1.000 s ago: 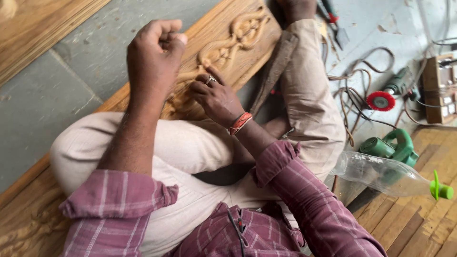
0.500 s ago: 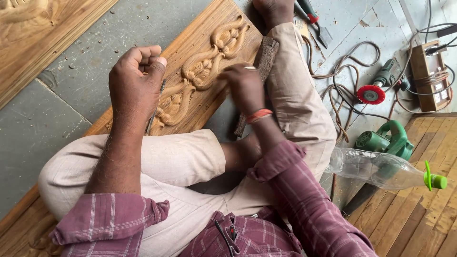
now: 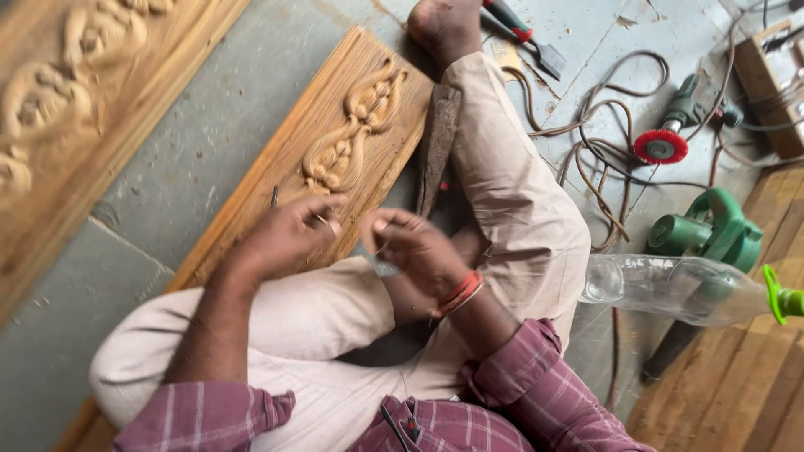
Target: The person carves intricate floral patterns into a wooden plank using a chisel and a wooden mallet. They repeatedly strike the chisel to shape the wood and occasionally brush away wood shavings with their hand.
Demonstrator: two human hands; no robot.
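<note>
A long wooden plank (image 3: 352, 125) with a carved leaf pattern lies on the grey floor, running under my bent legs. My left hand (image 3: 285, 238) is closed over its near part, with a thin metal tool (image 3: 275, 196) sticking out of the fist. My right hand (image 3: 419, 251), with a red band at the wrist, hovers just to its right with fingers curled and pinched. Blur hides whether it grips anything. A dark wooden mallet (image 3: 440, 142) lies on the plank's edge against my trouser leg.
A second carved plank (image 3: 67, 109) lies at the far left. To the right are a clear plastic bottle (image 3: 670, 289), a green power tool (image 3: 708, 230), a grinder with a red wheel (image 3: 662, 146), tangled cables (image 3: 586, 167), a red-handled chisel (image 3: 523, 33) and wooden boards (image 3: 737, 385).
My left hand has come down from a raised fist to the plank. My right hand has left the carving and drawn in beside the left. The view has shifted.
</note>
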